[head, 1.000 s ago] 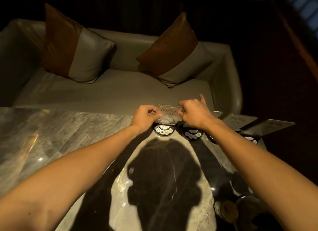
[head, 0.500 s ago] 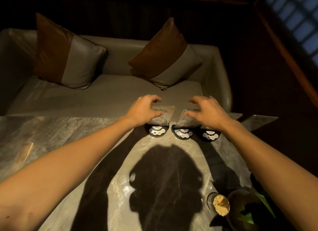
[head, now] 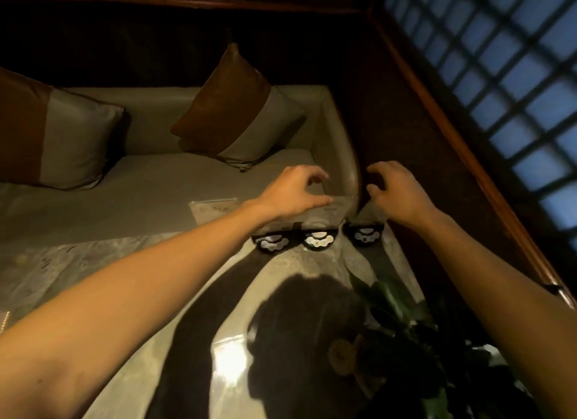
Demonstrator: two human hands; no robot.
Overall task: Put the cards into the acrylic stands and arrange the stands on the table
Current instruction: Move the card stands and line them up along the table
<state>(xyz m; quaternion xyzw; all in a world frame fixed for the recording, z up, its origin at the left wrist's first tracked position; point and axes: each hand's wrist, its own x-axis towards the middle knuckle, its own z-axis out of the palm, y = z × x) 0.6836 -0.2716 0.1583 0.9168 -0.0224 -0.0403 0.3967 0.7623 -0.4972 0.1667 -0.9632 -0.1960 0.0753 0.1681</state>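
Several clear acrylic stands with dark rounded bases stand in a row at the far edge of the marble table (head: 93, 272). The leftmost stand (head: 215, 207) shows a card with faint writing. Further right come a stand (head: 271, 242) under my wrist, a middle stand (head: 319, 239) and a right stand (head: 364, 233). My left hand (head: 292, 190) hovers over the middle stand's top edge with curled, parted fingers and nothing in them. My right hand (head: 395, 190) hangs above the right stand, fingers bent and apart. Whether either hand touches the acrylic is unclear.
A grey sofa (head: 156, 184) with two brown-and-grey cushions (head: 240, 112) sits just beyond the table. A dark leafy plant (head: 415, 340) stands at the near right of the table beside a small round holder (head: 342, 354). A latticed window (head: 512, 59) fills the upper right.
My view has swung right and both hands moved right along the row. The left hand came off the left stand, and the right hand went from the middle stands to the right one.
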